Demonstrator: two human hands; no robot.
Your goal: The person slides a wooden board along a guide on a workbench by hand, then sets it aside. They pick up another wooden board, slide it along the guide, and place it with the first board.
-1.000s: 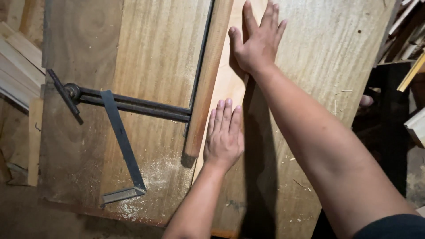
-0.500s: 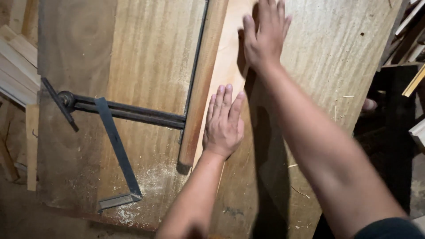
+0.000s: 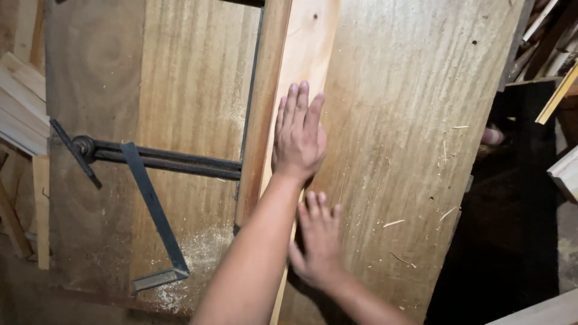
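Pressing pale board (image 3: 304, 54), both hands flat.

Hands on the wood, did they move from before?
Yes. The left hand slid up the pale plank, and the right hand came down below it, so they swapped places. Both lie flat and grip nothing. The plank, the metal square and the clamp bar stayed put.

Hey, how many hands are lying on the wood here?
2. The left hand lies flat on the pale plank, higher up. The right hand lies flat just below it, by the plank's lower end. No other hands show.
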